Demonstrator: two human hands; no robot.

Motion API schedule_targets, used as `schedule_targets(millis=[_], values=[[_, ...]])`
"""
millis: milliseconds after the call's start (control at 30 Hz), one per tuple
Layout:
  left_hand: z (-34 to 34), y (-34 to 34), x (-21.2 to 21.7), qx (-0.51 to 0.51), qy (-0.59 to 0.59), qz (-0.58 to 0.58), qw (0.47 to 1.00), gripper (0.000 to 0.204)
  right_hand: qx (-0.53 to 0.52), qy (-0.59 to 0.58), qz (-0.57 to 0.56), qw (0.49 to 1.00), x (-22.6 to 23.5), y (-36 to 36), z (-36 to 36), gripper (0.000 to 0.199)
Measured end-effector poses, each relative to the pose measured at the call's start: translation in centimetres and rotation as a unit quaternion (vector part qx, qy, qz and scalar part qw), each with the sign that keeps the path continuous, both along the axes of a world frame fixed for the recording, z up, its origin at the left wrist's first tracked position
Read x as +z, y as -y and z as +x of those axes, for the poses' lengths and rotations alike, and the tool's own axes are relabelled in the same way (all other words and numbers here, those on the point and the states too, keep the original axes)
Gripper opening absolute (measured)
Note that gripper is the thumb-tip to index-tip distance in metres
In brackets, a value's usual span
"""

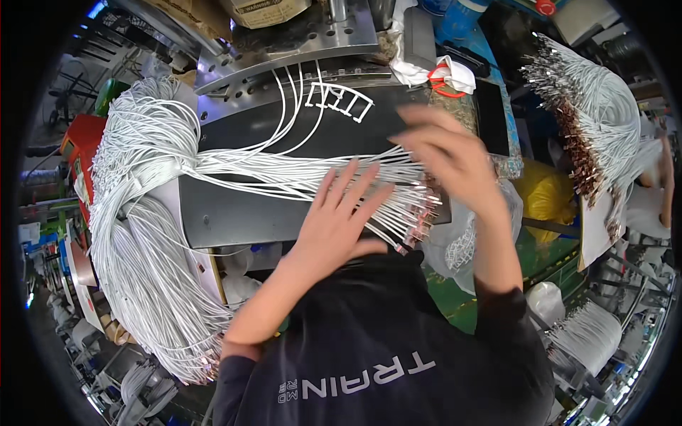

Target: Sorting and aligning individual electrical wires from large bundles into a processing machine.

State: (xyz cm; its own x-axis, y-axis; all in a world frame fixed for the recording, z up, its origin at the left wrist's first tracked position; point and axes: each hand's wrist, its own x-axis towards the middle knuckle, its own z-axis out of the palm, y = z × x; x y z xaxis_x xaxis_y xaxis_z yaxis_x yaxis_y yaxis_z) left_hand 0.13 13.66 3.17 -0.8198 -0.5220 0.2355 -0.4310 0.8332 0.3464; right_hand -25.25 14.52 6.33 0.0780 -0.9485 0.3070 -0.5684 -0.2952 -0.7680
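Note:
A fanned bundle of white cables lies across a black work surface. Its metal-tipped, copper-coloured ends are at the right. My left hand rests flat on the cables with its fingers spread. Over the far side of the cable ends is my right hand, its fingers apart and somewhat blurred; I see nothing held in it. Several single cables curve up from the bundle to a perforated metal plate. Beside them lies a white ladder-shaped plastic piece.
At the left hangs a thick mass of white cables, next to a red thing. A white cloth with a red band lies at the back right. Below it are a clear bag and a yellow bag. Another cable bundle is far right.

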Motion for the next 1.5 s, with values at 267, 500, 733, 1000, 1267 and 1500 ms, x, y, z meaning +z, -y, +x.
schedule_targets(millis=[267, 500, 733, 1000, 1267, 1500], values=[[-1.4, 5.5, -2.0, -0.011, 0.054, -0.007, 0.998, 0.079, 0.098, -0.174, -0.002, 0.980, -3.0, 7.3, 2.0, 0.027], [11.2, 11.8, 3.4, 0.065, 0.153, 0.047, 0.985, 0.046, -0.027, 0.303, 0.293, 0.906, -4.7, -13.9, -17.2, 0.039], [14.1, 15.9, 2.8, 0.243, 0.053, 0.180, 0.952, 0.037, -0.502, -0.110, 0.203, 0.833, -28.8, -22.7, -20.1, 0.034], [7.9, 9.1, 3.0, 0.195, 0.123, 0.124, 0.965, 0.038, -0.340, 0.080, -0.121, 0.929, -8.3, -10.3, -5.2, 0.036], [3.4, 8.6, 7.0, 0.086, -0.130, 0.315, 0.936, 0.028, -0.053, -0.332, -0.119, 0.934, 5.4, 3.3, 7.0, 0.063], [10.5, 11.8, 2.8, 0.058, 0.043, 0.108, 0.992, 0.022, 0.016, -0.408, -0.061, 0.911, 1.3, 6.4, 6.9, 0.044]])
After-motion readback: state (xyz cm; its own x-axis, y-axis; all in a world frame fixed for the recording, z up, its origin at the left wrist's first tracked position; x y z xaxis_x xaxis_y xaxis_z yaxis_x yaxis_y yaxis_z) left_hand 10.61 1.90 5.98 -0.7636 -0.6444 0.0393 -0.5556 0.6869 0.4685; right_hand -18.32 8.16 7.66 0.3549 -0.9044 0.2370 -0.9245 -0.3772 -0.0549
